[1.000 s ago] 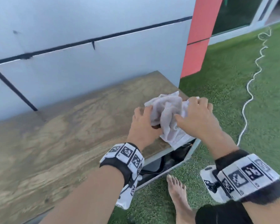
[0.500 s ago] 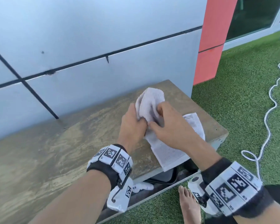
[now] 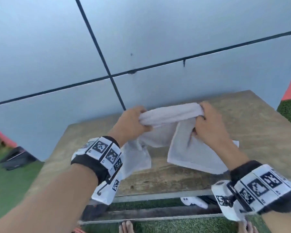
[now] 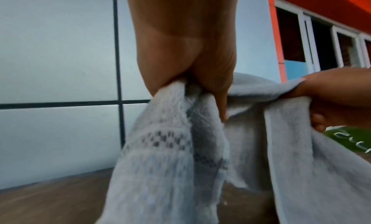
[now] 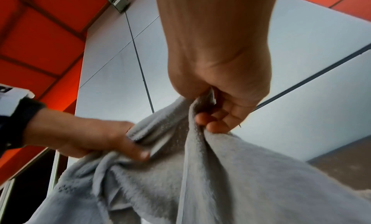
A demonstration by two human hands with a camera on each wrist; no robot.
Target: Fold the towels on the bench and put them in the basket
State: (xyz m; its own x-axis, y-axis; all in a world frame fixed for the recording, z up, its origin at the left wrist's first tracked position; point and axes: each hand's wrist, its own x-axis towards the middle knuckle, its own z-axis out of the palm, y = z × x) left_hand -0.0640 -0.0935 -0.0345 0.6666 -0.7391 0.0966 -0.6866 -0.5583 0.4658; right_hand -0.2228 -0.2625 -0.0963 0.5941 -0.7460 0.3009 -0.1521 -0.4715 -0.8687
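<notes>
A pale grey towel is stretched between both hands above the wooden bench. My left hand grips its left end, and my right hand grips the right end. Loose parts hang down and lie on the bench. In the left wrist view my left hand clutches bunched towel with a woven patterned band. In the right wrist view my right hand holds a hemmed edge of the towel. The basket is not in view.
A grey panelled wall rises right behind the bench. Green artificial grass surrounds it, with a dark object on the grass at the left. A white object and dark items lie under the bench. Bare toes show at the bottom.
The hands have drawn apart from a bunched grip, stretching the towel into a band between them. The head view has swung left, toward the middle of the bench.
</notes>
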